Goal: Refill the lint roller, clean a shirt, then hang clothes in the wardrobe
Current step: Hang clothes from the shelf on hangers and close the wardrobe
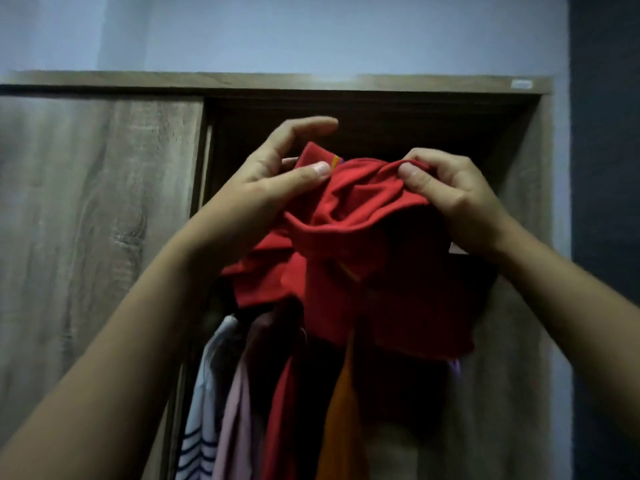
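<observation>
A red shirt [349, 244] with a small yellow and blue stripe at its collar is held up, bunched, in front of the open wooden wardrobe [377, 109]. My left hand [277, 174] pinches the collar side between thumb and fingers, its index finger raised free above the cloth. My right hand [446, 188] grips the other top edge of the shirt with the fingers curled over the fabric. No hanger or rail shows; the shirt hides that area.
Several garments hang below the shirt: a white striped one [204, 410], a pink one [235, 420], a red one [284, 420] and an orange one [341, 420]. The sliding door [90, 209] covers the wardrobe's left half. A dark wall [606, 202] stands at the right.
</observation>
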Demonstrator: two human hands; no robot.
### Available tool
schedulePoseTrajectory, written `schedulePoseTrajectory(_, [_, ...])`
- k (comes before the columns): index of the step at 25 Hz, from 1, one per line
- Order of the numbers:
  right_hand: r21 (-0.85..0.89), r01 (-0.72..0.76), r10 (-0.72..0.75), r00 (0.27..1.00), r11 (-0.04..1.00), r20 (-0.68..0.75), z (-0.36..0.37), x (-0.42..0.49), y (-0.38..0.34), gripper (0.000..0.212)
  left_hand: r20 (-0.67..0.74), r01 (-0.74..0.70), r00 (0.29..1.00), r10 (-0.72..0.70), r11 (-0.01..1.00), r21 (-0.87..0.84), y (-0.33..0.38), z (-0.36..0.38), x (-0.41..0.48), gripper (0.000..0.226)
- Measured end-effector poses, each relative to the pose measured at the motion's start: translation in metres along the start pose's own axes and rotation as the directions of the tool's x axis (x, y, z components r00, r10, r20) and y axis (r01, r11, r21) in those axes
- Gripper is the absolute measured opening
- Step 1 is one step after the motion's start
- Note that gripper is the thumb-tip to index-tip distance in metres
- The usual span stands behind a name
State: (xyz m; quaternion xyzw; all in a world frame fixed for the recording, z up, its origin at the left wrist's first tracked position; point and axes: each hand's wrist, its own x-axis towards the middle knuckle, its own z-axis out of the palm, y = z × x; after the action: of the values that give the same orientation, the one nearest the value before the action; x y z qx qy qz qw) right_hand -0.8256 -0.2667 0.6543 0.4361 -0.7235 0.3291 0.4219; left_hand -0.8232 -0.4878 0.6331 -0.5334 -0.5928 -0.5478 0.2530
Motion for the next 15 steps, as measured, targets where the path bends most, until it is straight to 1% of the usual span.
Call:
schedulePoseTrajectory(1, [0.000, -0.035, 0.035, 0.999, 0.999, -0.010, -0.008, -0.011, -0.008, 0.021, -0.016, 0.007, 1.000, -0.008, 0.998, -0.061, 0.006, 0.013, -0.005, 0.021])
schedulePoseTrajectory(2, [-0.013, -0.080, 0.080, 0.997, 0.997, -0.014, -0.016, -0.023, -0.014, 0.023, -0.054, 0.014, 0.998, -0.018, 0.997, -0.075, 0.010, 0.025, -0.008, 0.013])
schedulePoseTrajectory(3, [-0.046, -0.131, 0.130, 0.991, 0.990, -0.013, -0.020, -0.035, -0.017, 0.026, -0.113, 0.042, 0.992, -0.050, 0.996, -0.074, 0.012, 0.037, -0.012, 0.013])
schedulePoseTrajectory(5, [-0.134, -0.231, 0.234, 0.972, 0.964, 0.007, -0.022, -0.063, -0.014, 0.029, -0.239, 0.140, 0.959, -0.150, 0.988, -0.057, 0.007, 0.055, -0.020, 0.021])
schedulePoseTrajectory(7, [-0.160, -0.363, 0.374, 0.926, 0.918, 0.048, -0.015, -0.095, -0.004, 0.031, -0.324, 0.258, 0.913, -0.247, 0.966, -0.012, -0.006, 0.066, -0.029, 0.026])
schedulePoseTrajectory(9, [-0.120, -0.509, 0.522, 0.843, 0.852, 0.130, -0.011, -0.133, 0.003, 0.036, -0.350, 0.392, 0.870, -0.348, 0.918, 0.060, -0.024, 0.074, -0.043, 0.032])
schedulePoseTrajectory(10, [-0.103, -0.558, 0.566, 0.798, 0.824, 0.208, -0.012, -0.150, 0.004, 0.037, -0.337, 0.452, 0.851, -0.403, 0.889, 0.076, -0.033, 0.077, -0.050, 0.034])
schedulePoseTrajectory(11, [-0.125, -0.580, 0.588, 0.753, 0.805, 0.294, -0.013, -0.165, 0.005, 0.041, -0.305, 0.509, 0.833, -0.462, 0.856, 0.090, -0.041, 0.081, -0.057, 0.036])
schedulePoseTrajectory(12, [-0.177, -0.570, 0.592, 0.721, 0.802, 0.360, -0.016, -0.178, 0.008, 0.047, -0.257, 0.556, 0.819, -0.513, 0.821, 0.133, -0.048, 0.085, -0.066, 0.041])
schedulePoseTrajectory(13, [-0.223, -0.545, 0.586, 0.712, 0.808, 0.387, -0.020, -0.188, 0.009, 0.047, -0.193, 0.577, 0.816, -0.545, 0.789, 0.212, -0.056, 0.088, -0.075, 0.047])
schedulePoseTrajectory(14, [-0.259, -0.522, 0.582, 0.723, 0.813, 0.372, -0.024, -0.195, 0.010, 0.040, -0.107, 0.555, 0.828, -0.551, 0.774, 0.306, -0.064, 0.090, -0.084, 0.054])
schedulePoseTrajectory(15, [-0.288, -0.509, 0.584, 0.736, 0.811, 0.342, -0.030, -0.199, 0.013, 0.033, 0.015, 0.497, 0.843, -0.538, 0.789, 0.361, -0.073, 0.091, -0.093, 0.059])
